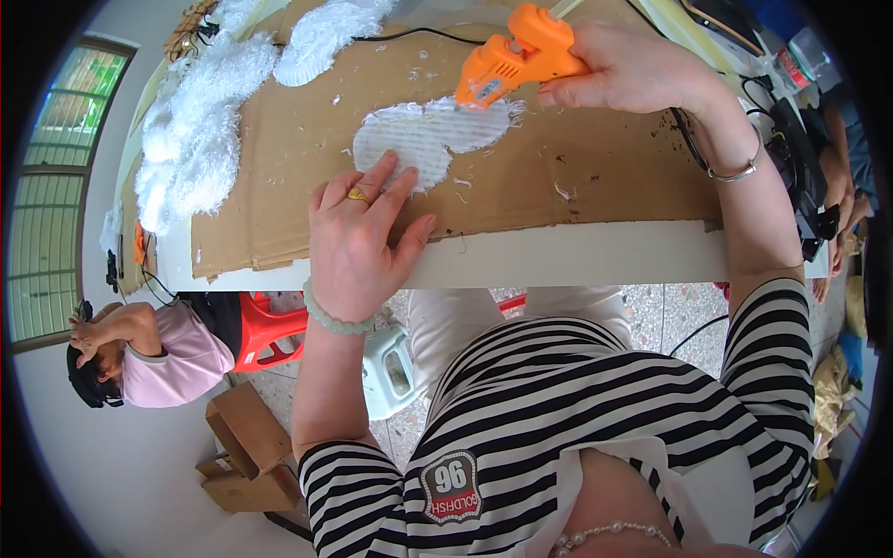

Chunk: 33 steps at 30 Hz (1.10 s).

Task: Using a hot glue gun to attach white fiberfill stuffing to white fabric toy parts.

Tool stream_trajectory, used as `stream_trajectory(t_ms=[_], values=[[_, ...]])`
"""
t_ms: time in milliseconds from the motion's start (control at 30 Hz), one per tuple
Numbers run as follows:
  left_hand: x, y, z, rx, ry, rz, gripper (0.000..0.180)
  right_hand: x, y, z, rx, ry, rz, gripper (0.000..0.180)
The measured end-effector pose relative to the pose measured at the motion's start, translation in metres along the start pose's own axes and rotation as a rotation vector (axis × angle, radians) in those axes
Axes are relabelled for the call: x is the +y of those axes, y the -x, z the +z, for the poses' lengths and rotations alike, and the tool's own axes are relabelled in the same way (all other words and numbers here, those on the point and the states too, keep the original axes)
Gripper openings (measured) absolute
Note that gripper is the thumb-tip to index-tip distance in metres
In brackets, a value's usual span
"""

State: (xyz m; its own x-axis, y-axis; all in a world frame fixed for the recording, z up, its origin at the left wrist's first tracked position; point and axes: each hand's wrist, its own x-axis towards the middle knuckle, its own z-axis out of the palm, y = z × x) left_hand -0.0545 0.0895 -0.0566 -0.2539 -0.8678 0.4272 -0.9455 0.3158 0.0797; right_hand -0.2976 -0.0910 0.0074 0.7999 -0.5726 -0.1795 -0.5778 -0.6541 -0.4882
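An orange hot glue gun (517, 58) is in my right hand (619, 70), its nozzle pointing down at the upper edge of a white fabric piece (400, 135). That piece is flat, shaped somewhat like a shoe sole, with fine lines across it and frayed threads at its right end. My left hand (363, 228) rests with fingertips on the near part of the fabric, its fingers stretched and apart. Whether the nozzle touches the fabric, I cannot tell. A pale glue stick (564, 8) shows behind the gun.
Brown cardboard (595, 177) covers the white table (558, 256). White fluffy pieces (200, 121) are heaped at left, another white piece (321, 42) farther back. A black cable (419, 33) crosses the cardboard. A plastic bottle (807, 60) stands far right. A person (177, 363) sits at left.
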Motion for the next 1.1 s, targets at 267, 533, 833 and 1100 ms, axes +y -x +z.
stream_trajectory(t_ms=[267, 533, 833, 1100], values=[[-0.002, 0.001, 0.001, 0.022, -0.017, -0.004, 0.043, 0.003, -0.005, 0.013, 0.084, -0.008, -0.138, 0.031], [0.004, 0.0, -0.002, 0.015, 0.025, 0.0, 0.042, 0.008, -0.006, 0.021, 0.219, -0.062, -0.288, 0.033], [0.003, -0.003, -0.002, -0.028, 0.014, 0.011, 0.042, 0.004, 0.014, -0.032, -0.013, 0.006, -0.151, 0.032], [0.007, -0.005, -0.006, -0.09, 0.006, -0.016, 0.038, 0.014, 0.008, -0.028, 0.004, 0.024, -0.311, 0.028]])
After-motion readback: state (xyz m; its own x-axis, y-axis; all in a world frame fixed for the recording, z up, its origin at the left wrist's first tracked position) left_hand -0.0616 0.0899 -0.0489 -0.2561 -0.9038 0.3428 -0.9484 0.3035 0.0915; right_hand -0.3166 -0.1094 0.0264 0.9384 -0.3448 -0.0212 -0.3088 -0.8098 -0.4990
